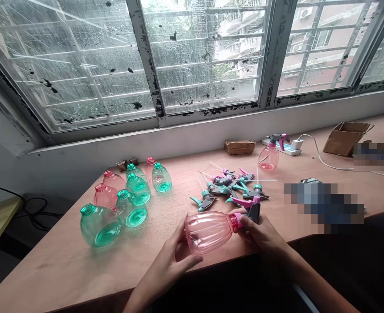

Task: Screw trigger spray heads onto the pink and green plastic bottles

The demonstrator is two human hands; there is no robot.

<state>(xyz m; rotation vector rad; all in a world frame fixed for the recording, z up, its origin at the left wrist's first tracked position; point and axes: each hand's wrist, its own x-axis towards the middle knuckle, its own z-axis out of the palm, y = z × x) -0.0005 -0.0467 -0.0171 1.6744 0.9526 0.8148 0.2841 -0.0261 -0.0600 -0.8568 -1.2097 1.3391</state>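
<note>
A pink see-through spray bottle (208,232) lies sideways in the air between my hands at the table's front edge. My left hand (180,252) cups its base end, thumb below and fingers behind it. At the neck, my right hand (257,228) grips the pink collar of the grey and pink trigger sprayer (253,211), which sits on the bottle's mouth. Whether the collar is fully screwed down cannot be seen. Just beyond lies a pile of loose trigger sprayers (227,184), green-grey and pink-grey, with white tubes.
Several capless green bottles (100,226) and pink bottles (105,195) stand at the left. A pink bottle with sprayer (268,156) stands at the back, near a power strip (291,150) and cable. Cardboard boxes (239,147) lie along the back; blurred items sit at the right.
</note>
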